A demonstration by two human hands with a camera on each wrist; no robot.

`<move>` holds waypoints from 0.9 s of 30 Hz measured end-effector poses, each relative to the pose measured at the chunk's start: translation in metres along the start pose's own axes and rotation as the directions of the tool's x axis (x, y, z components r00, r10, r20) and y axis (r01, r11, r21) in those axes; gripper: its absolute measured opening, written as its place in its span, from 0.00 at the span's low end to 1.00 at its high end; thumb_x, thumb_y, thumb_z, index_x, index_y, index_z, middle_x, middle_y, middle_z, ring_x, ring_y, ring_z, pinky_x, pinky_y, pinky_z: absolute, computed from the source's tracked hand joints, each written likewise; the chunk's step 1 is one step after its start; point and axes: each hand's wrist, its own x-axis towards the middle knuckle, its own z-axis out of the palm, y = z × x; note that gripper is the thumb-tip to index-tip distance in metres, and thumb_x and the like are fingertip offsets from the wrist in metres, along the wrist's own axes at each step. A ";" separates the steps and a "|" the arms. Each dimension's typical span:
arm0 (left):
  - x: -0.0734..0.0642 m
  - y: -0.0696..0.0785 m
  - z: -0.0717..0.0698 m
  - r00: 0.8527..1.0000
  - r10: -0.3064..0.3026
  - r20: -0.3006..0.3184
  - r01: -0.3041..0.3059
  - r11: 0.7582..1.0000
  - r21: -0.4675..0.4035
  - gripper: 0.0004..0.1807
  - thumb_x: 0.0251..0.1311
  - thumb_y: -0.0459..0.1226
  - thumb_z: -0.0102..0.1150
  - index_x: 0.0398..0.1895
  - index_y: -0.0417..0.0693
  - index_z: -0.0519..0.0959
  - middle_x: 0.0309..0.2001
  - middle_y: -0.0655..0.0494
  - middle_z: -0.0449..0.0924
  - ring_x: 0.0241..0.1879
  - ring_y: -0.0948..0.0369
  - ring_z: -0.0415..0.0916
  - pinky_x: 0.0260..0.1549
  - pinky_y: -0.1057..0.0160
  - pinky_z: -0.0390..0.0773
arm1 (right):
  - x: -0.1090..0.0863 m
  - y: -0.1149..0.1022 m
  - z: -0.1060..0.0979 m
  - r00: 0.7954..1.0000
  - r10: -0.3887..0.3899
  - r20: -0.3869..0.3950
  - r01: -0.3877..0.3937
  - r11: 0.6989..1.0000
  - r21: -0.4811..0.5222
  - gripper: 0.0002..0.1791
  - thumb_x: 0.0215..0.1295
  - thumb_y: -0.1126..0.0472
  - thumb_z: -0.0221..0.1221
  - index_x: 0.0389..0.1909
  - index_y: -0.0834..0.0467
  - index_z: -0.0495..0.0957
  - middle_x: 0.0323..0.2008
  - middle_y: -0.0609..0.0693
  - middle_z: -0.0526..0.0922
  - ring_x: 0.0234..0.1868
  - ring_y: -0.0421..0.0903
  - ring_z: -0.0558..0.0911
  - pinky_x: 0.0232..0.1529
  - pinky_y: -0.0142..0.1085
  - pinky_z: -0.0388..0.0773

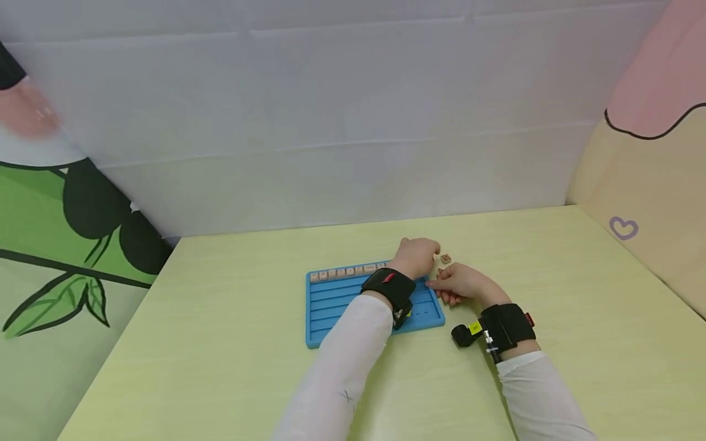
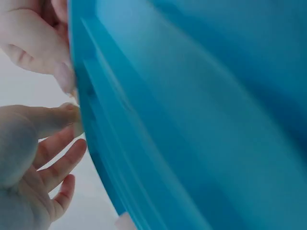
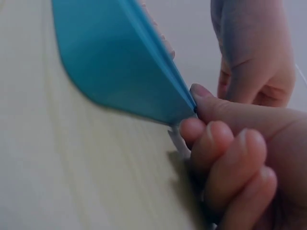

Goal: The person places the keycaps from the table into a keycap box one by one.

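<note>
A blue ridged tray (image 1: 342, 306) lies on the table with small wooden letter tiles (image 1: 340, 272) lined along its far row. My left hand (image 1: 417, 256) reaches over the far right corner, its index finger bent downward near loose tiles (image 1: 445, 258). In the left wrist view, the left thumb and index finger (image 2: 64, 115) come together beside the tray edge, the other fingers loosely spread; what lies between them is hidden. At the tray's right side, my right hand (image 1: 460, 283) pinches the edge by the corner. The right thumb (image 3: 216, 105) meets it, with the other fingers curled below.
Both wrists wear black straps (image 1: 388, 285) with small cameras. The pale yellow table (image 1: 220, 343) extends around the tray. A white wall sheet (image 1: 353, 122) hangs behind, and printed panels stand at the left and right sides.
</note>
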 end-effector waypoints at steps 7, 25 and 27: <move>0.001 0.001 -0.018 0.993 0.064 -0.099 -0.076 0.989 -0.123 0.16 0.69 0.38 0.49 0.57 0.49 0.76 0.52 0.54 0.79 0.49 0.61 0.76 0.47 0.65 0.74 | 0.000 0.005 -0.002 1.000 -0.008 -0.004 0.008 1.000 -0.012 0.21 0.69 0.54 0.54 0.15 0.56 0.73 0.11 0.43 0.71 0.12 0.35 0.68 0.17 0.27 0.64; -0.059 -0.022 -0.051 0.956 0.077 -0.284 -0.265 0.646 -0.716 0.14 0.65 0.40 0.55 0.51 0.48 0.79 0.51 0.53 0.79 0.39 0.61 0.77 0.38 0.70 0.76 | -0.006 0.005 -0.007 0.999 0.008 -0.031 -0.010 0.999 -0.039 0.21 0.69 0.53 0.54 0.16 0.56 0.74 0.11 0.44 0.71 0.12 0.36 0.69 0.18 0.27 0.64; -0.064 -0.026 -0.047 0.959 0.043 -0.282 -0.243 0.638 -0.731 0.13 0.65 0.40 0.56 0.50 0.48 0.79 0.47 0.53 0.80 0.35 0.61 0.78 0.32 0.69 0.75 | -0.006 0.004 -0.007 1.000 0.010 -0.028 -0.011 0.999 -0.046 0.21 0.69 0.53 0.54 0.16 0.57 0.74 0.11 0.43 0.71 0.12 0.36 0.69 0.18 0.27 0.64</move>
